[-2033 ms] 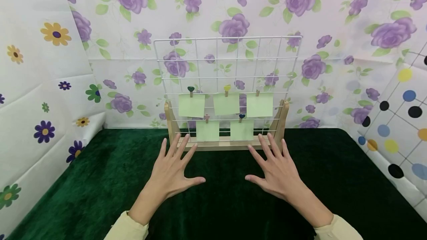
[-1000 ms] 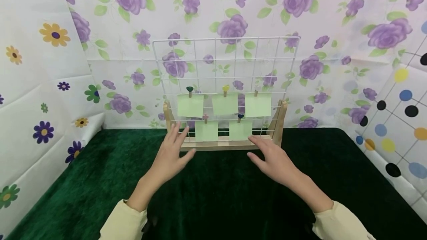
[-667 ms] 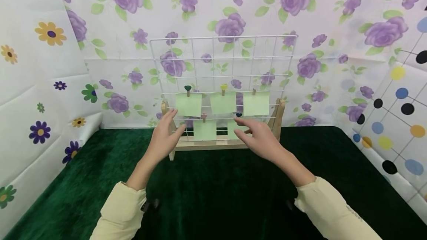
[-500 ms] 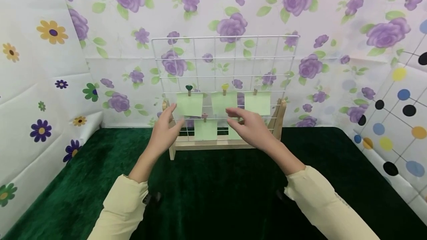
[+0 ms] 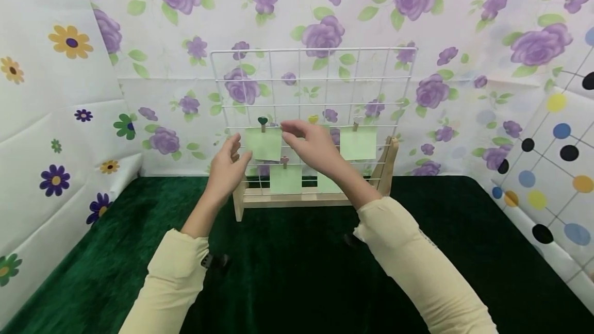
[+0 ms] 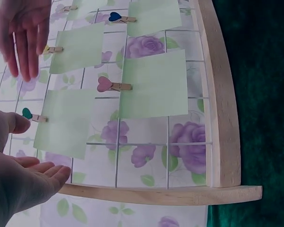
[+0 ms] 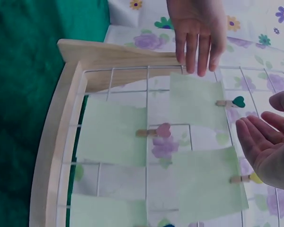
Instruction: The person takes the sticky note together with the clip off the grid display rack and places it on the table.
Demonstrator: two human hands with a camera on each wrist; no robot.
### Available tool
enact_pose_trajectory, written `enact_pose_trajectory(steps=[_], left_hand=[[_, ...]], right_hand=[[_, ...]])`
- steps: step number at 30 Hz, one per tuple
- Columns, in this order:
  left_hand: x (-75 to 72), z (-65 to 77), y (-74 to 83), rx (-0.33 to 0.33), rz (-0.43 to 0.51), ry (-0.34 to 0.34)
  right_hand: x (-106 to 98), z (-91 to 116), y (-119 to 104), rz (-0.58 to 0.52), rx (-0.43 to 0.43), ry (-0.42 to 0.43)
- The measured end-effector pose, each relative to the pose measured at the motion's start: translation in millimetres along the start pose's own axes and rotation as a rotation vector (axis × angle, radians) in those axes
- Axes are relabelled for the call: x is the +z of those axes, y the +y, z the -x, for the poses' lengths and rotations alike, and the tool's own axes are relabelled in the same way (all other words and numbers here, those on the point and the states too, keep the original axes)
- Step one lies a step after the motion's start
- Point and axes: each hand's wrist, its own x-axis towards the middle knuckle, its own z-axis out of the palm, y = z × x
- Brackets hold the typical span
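A white wire grid (image 5: pixel 299 77) in a wooden stand (image 5: pixel 297 200) bears several pale green paper notes, pinned by small clothespins with hearts. My left hand (image 5: pixel 225 171) hovers at the grid's left edge, fingers relaxed, beside the upper left note (image 5: pixel 263 144) with its dark green heart clothespin (image 5: pixel 262 123). From the other side my right hand (image 5: pixel 315 146) reaches in, fingers loosely bent, fingertips right by that note's corner. It covers most of the upper middle note, whose yellow heart clothespin (image 7: pixel 248 178) shows in the right wrist view. Both hands hold nothing.
Below hang a note with a pink heart clothespin (image 6: pixel 114 85) and one with a blue heart clothespin (image 6: pixel 123 19). The upper right note (image 5: pixel 358 144) is also pinned. A dark green cloth (image 5: pixel 287 272) covers the table; floral sheets (image 5: pixel 162 40) stand behind.
Both hands have risen from low before the stand, spread fingers now gathered. The right hand has swung left across the grid; the left has moved up beside its left edge. The notes hang as before.
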Motion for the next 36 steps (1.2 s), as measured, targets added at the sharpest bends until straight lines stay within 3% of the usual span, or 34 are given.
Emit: enact_pose_trajectory(steps=[15, 29, 36], left_hand=[[-1.0, -15.5, -1.2, -0.042, 0.092, 0.041], [1.6, -24.2, 0.4, -0.067, 0.137, 0.096], [3.9, -27.7, 2.5, -0.105, 0.117, 0.139]], right_hand=[[20, -31, -19, -0.075, 0.039, 0.015], [26, -49, -18, -0.006, 0.119, -0.001], [37, -56, -20, 0.001, 0.135, 0.052]])
